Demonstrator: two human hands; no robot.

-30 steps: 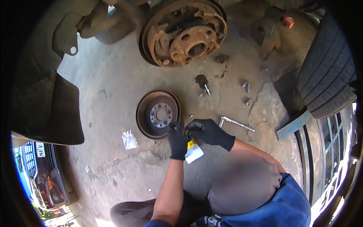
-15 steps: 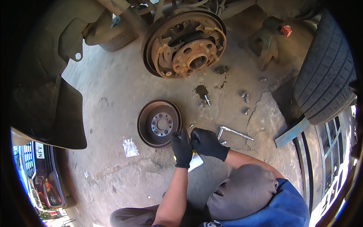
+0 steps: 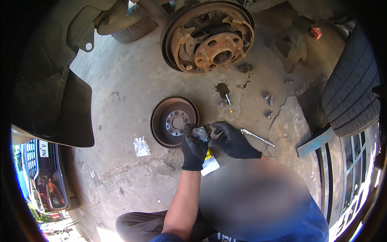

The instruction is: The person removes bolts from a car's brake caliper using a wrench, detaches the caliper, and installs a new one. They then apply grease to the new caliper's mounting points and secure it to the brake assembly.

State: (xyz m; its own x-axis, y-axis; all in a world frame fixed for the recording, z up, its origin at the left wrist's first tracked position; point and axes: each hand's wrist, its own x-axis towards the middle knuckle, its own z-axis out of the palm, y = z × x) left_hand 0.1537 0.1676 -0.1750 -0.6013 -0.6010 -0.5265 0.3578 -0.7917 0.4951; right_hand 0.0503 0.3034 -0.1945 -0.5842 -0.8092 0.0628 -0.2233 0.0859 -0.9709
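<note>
My left hand [image 3: 194, 149], in a black glove, is closed around a small grey metal wheel cylinder [image 3: 200, 132] with a dark end. Just to its right, my gloved right hand [image 3: 234, 142] has its fingers bent but apart, with nothing visible in them. A white and yellow packet or box [image 3: 210, 162] shows below and between my hands, partly hidden. Behind my left hand, the rusty brake drum [image 3: 155, 128] lies on the floor with its hollow side up. A small orange bit [image 3: 231, 111] lies on the concrete beyond my right hand.
Ahead hangs a brake assembly [image 3: 177, 52] with its hub and studs exposed. A greasy part [image 3: 244, 68], nuts [image 3: 269, 99] and a ratchet handle [image 3: 258, 137] lie on the floor. A clear plastic bag [image 3: 141, 147] is left of the drum; a tyre [image 3: 354, 88] stands right.
My hands have moved apart, showing the wheel cylinder in my left hand. My right hand has shifted right, now covering part of the ratchet. An orange bit has appeared on the floor.
</note>
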